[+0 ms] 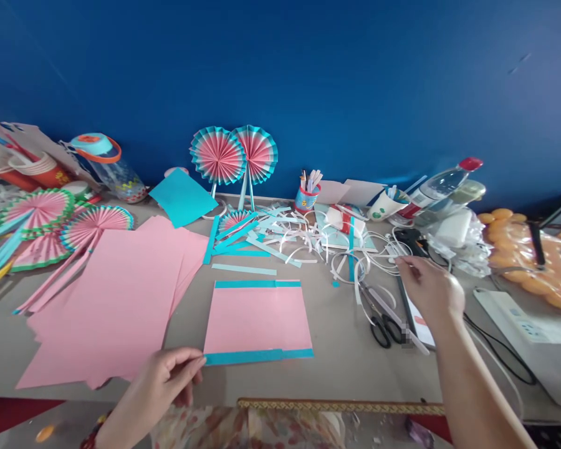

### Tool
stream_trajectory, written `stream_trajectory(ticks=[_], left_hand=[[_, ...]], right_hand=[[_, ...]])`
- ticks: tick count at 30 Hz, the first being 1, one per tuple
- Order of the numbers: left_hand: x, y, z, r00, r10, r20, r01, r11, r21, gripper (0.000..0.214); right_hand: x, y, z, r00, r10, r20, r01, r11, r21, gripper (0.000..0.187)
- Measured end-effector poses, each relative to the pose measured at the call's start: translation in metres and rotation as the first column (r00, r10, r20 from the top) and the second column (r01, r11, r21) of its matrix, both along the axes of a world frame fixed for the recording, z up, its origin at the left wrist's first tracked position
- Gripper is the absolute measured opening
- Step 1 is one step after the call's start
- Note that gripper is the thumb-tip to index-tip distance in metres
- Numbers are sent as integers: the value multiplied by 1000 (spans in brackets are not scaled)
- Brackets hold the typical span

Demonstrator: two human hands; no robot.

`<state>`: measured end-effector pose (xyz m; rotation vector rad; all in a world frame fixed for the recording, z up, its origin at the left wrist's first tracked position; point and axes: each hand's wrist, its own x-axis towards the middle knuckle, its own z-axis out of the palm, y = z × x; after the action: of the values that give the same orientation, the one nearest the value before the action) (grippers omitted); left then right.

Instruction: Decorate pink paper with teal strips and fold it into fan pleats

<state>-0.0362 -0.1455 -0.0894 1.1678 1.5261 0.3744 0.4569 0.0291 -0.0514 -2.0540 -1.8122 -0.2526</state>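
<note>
A pink paper sheet [257,318] lies flat on the table, with blue paper strips along its far and near edges. My left hand [172,374] pinches the sheet's near left corner between thumb and fingers. My right hand [432,293] hovers at the right with curled fingers, close to a white cable [378,249] and a black glue gun [414,240]; whatever its fingertips may hold is hidden. Below and left of that hand lie black-handled scissors [386,327]. Beyond the sheet is a loose pale blue strip [244,269].
Large pink sheets [121,293] are piled at left, beside folded paper fans [96,227]. Two round fans [217,156] stand against the blue wall. White paper scraps [294,231], a pen cup [307,196] and a plastic bottle [437,187] line the back. A power strip [512,315] lies right.
</note>
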Motion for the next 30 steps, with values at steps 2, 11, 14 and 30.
stream_trajectory(ticks=[2,11,14,30], left_hand=[[-3,2,6,985,-62,-162,78,993,91,47],[2,100,32,809,-51,-586,479,636,605,26],[14,143,22,770,-97,-631,561,575,596,27],[18,188,0,777,-152,-611,562,603,566,8]], right_hand=[[-13,7,-2,999,1,38,-1,1000,-6,25],[-63,44,12,950,297,94,-308,939,150,26],[-74,47,14,942,319,107,-332,933,139,27],[-136,1,-1,739,620,-264,-637,771,28,23]])
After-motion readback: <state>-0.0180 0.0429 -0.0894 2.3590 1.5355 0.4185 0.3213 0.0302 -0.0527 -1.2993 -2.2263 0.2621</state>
